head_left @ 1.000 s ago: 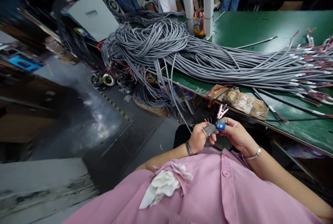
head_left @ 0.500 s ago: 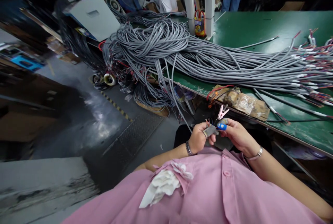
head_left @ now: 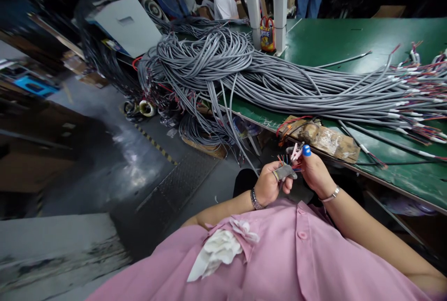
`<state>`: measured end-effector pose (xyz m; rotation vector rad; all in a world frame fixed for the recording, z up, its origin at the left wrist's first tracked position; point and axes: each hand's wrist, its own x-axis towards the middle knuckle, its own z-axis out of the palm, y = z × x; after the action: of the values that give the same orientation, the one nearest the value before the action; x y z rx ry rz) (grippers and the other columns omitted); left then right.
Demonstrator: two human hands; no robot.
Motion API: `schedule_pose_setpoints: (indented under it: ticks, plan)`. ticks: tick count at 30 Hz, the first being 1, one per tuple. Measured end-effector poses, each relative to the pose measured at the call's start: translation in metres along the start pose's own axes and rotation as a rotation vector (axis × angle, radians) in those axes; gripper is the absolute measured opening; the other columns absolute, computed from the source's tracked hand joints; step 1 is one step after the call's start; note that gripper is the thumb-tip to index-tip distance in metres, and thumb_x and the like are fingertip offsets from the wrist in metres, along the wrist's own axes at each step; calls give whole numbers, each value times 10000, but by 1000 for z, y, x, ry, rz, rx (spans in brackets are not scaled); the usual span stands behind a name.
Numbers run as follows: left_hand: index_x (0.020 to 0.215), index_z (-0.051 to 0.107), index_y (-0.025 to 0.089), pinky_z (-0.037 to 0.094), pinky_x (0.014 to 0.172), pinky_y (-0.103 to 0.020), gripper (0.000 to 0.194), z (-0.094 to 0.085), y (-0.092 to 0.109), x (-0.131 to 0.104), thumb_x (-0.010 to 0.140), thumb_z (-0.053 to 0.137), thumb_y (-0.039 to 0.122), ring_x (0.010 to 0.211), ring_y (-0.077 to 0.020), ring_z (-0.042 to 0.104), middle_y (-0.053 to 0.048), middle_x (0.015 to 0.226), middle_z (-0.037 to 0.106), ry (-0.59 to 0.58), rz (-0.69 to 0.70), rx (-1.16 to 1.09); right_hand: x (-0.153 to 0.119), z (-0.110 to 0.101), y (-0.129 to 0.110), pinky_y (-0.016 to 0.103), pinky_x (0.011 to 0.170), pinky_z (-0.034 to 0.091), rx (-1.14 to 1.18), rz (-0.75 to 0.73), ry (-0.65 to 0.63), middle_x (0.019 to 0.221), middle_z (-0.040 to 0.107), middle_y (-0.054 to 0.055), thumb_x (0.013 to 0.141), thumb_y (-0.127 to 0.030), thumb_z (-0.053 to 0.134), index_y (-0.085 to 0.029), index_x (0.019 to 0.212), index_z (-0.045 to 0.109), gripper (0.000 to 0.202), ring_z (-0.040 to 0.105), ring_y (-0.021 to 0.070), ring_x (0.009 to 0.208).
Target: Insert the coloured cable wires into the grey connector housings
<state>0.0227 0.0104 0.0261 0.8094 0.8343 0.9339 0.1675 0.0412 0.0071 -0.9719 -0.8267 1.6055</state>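
Wires (head_left: 298,168), thin, red and blue, fanned upward and rightward from the clenched left hand (head_left: 270,183), below centre; the right hand (head_left: 314,173) was nearby, its grip unclear.

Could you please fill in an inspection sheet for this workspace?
Surface: green tabletop, scuffed near its front edge.
Things in hand: coloured wire ends; pink clip beside them.
Clutter: taped cardboard at the edge, colourful bag by the posts.
Hands: left hand closed on the wire ends; right hand near the clip, grip unclear.
Cables: grey cables heaped and tangled, some hanging over the edge.
Surroundings: person in white behind; striped floor tape.
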Motion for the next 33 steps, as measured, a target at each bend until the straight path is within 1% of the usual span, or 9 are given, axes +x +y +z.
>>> schedule_pose_setpoints:
  ticks: [6, 11, 17, 19, 21, 25, 27, 30, 33]
  plan:
    - [696, 599, 110, 319, 367, -210, 311, -2, -5, 4, 776, 626, 410, 343, -89, 467, -8, 477, 562, 12, 11, -7, 5, 7, -1, 315, 539, 435, 122, 95, 13, 625, 580, 29, 692, -739, 576, -201, 796, 658, 554, 503, 163, 546]
    - [702, 605, 106, 308, 365, -207, 320, -2, -6, 4, 776, 624, 416, 346, -88, 465, -10, 476, 560, 5, -5, 25, 5, 11, -1, 293, 532, 437, 221, 80, 43, 634, 594, 18, 668, -703, 642, -199, 782, 637, 516, 507, 145, 544]
    - [699, 588, 121, 306, 354, -212, 309, -6, -6, 0, 752, 632, 422, 331, -88, 443, 2, 453, 546, 28, -22, 29, 2, 6, 0, 282, 562, 449, 235, 127, -1, 716, 616, 24, 715, -775, 503, -224, 759, 616, 563, 518, 140, 583]
    - [688, 591, 120, 304, 342, -211, 312, -10, -6, -2, 734, 643, 425, 319, -88, 437, 0, 441, 546, -2, -41, 30, 1, 3, -2, 275, 575, 451, 263, 169, -37, 760, 626, 30, 741, -761, 485, -219, 762, 625, 561, 519, 133, 596]
    - [674, 596, 116, 308, 338, -211, 336, -13, -4, -2, 717, 655, 443, 311, -88, 438, -8, 439, 556, -53, -77, 47, -1, 1, -5, 270, 579, 445, 265, 197, -70, 792, 631, 29, 765, -718, 509, -216, 768, 631, 516, 519, 127, 602]
    - [671, 603, 113, 320, 342, -215, 376, -20, -2, 1, 678, 684, 479, 301, -97, 451, -17, 422, 558, -165, -152, 21, -3, 1, -9, 264, 592, 431, 196, 143, -57, 749, 605, 4, 770, -526, 658, -216, 782, 632, 311, 509, 119, 606]
    - [657, 595, 116, 323, 344, -215, 374, -21, -1, 4, 655, 702, 475, 291, -101, 451, -14, 398, 545, -209, -167, -25, -3, 1, -8, 265, 596, 431, 181, 111, -28, 724, 590, 0, 762, -475, 687, -207, 777, 634, 274, 504, 117, 604]
    - [633, 579, 120, 329, 336, -216, 374, -20, -2, 10, 642, 715, 468, 271, -102, 441, -13, 379, 535, -239, -168, -78, -2, 2, -6, 275, 589, 440, 191, 126, -17, 748, 598, 13, 771, -559, 643, -201, 796, 645, 359, 504, 119, 600]
    - [642, 577, 123, 338, 321, -221, 352, -19, -3, 14, 630, 724, 442, 254, -102, 426, -8, 381, 541, -218, -154, -123, -1, 3, -5, 274, 582, 444, 223, 144, -23, 745, 596, 16, 768, -595, 627, -204, 803, 651, 393, 514, 131, 619]
